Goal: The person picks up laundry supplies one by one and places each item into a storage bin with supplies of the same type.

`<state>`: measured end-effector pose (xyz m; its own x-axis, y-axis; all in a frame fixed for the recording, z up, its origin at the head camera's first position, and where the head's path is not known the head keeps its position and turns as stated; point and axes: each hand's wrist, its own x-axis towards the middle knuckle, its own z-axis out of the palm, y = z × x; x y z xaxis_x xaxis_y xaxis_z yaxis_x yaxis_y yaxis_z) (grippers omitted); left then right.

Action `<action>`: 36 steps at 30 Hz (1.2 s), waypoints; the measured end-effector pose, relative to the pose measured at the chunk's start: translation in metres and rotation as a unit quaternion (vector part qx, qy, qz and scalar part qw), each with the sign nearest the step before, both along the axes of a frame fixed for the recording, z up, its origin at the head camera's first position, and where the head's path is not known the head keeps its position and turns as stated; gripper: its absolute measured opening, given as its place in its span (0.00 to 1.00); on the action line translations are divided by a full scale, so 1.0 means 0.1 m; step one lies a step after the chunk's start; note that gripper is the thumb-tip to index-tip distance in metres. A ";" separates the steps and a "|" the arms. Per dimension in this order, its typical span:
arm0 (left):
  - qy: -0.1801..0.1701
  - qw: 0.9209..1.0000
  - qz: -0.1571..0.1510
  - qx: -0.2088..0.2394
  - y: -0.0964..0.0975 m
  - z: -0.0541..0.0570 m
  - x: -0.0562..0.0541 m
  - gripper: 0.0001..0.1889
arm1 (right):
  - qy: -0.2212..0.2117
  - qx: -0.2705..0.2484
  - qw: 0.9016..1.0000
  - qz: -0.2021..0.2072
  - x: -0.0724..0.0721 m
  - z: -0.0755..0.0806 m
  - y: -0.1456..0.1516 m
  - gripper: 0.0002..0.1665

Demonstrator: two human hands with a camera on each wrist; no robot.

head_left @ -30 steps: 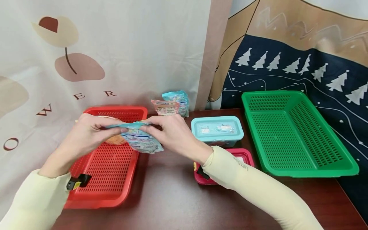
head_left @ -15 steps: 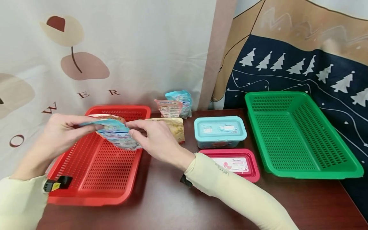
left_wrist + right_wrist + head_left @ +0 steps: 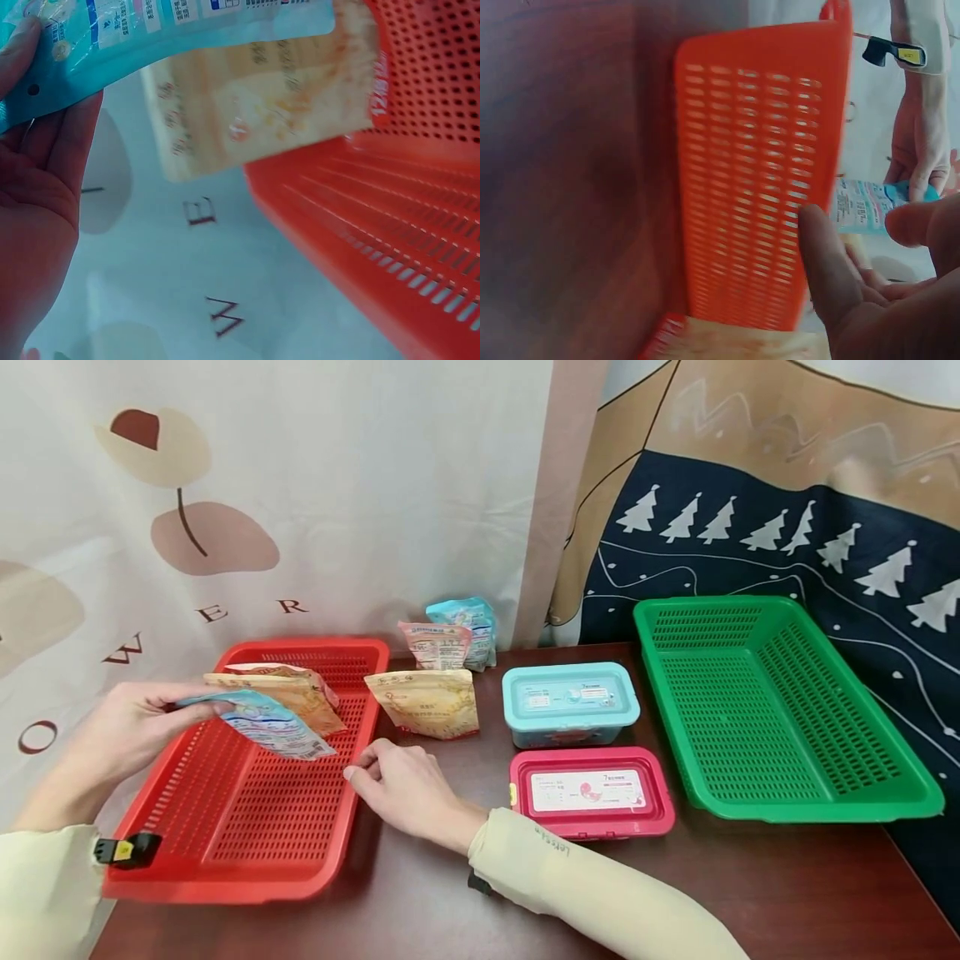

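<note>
Plainly, one of two hands [image 3: 131,722] [image 3: 411,789] pinches one of two blue pouches [image 3: 273,727] [image 3: 480,631].

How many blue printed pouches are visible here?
2: one blue pouch pinched in the left hand over the red perforated plastic basket; another blue pouch partly behind the pink printed pouch. Others may be hidden.

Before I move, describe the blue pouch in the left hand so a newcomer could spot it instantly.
Find the red basket at the left of the head view. Over it, the left hand pinches one end of the light-blue pouch, which slopes down in front of a tan pouch. The other blue pouch stands by the curtain behind a pink pouch; this one alone is held.
</note>
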<state>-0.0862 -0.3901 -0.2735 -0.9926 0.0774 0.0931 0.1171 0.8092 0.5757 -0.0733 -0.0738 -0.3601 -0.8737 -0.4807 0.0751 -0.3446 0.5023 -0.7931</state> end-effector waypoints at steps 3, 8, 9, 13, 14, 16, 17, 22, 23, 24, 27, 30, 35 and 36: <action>-0.029 0.999 0.013 -0.022 -0.07 -0.07 -0.02 0.16 | -0.064 -0.009 0.998 -0.002 0.01 -0.08 -0.02 0.12; -0.051 0.999 0.006 -0.013 -0.15 -0.20 -0.08 0.18 | -0.217 -0.114 0.969 -0.002 0.03 -0.18 -0.10 0.12; -0.048 0.999 0.001 -0.014 -0.15 -0.23 -0.10 0.17 | -0.260 -0.150 0.954 -0.001 0.03 -0.20 -0.13 0.11; -0.012 0.999 -0.035 -0.031 -0.14 -0.34 -0.16 0.11 | -0.394 -0.264 0.881 -0.011 0.02 -0.25 -0.24 0.08; -0.006 0.999 -0.042 -0.034 -0.14 -0.37 -0.18 0.09 | -0.413 -0.277 0.867 -0.013 0.02 -0.26 -0.25 0.08; -0.001 0.998 -0.052 -0.030 -0.13 -0.42 -0.20 0.07 | -0.430 -0.287 0.856 -0.018 0.01 -0.26 -0.27 0.09; -0.004 0.998 -0.052 -0.026 -0.14 -0.44 -0.21 0.07 | -0.433 -0.287 0.854 -0.019 0.01 -0.26 -0.27 0.09; -0.031 0.999 -0.036 0.000 -0.18 -0.52 -0.22 0.06 | -0.435 -0.285 0.854 -0.015 0.02 -0.25 -0.27 0.09; -0.037 0.999 -0.032 0.001 -0.19 -0.53 -0.22 0.07 | -0.435 -0.284 0.855 -0.014 0.02 -0.24 -0.27 0.09; -0.042 0.999 -0.029 0.004 -0.20 -0.53 -0.22 0.08 | -0.434 -0.283 0.855 -0.014 0.02 -0.24 -0.26 0.09; -0.055 0.998 -0.023 0.007 -0.23 -0.54 -0.22 0.09 | -0.433 -0.281 0.856 -0.012 0.03 -0.23 -0.25 0.09; -0.060 0.998 -0.025 0.006 -0.25 -0.54 -0.23 0.10 | -0.432 -0.279 0.858 -0.012 0.03 -0.24 -0.24 0.09; -0.062 0.998 -0.024 0.000 -0.23 -0.54 -0.25 0.11 | -0.432 -0.281 0.857 -0.011 0.02 -0.25 -0.23 0.08; -0.063 0.998 -0.021 0.001 -0.23 -0.54 -0.25 0.11 | -0.433 -0.282 0.856 -0.009 0.02 -0.25 -0.23 0.08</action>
<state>-0.1116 -0.4128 -0.3277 -0.9923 0.1199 -0.0322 0.0780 0.8039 0.5897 -0.0714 -0.0969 -0.3852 -0.7262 -0.5667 -0.3892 0.4995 -0.0460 -0.8651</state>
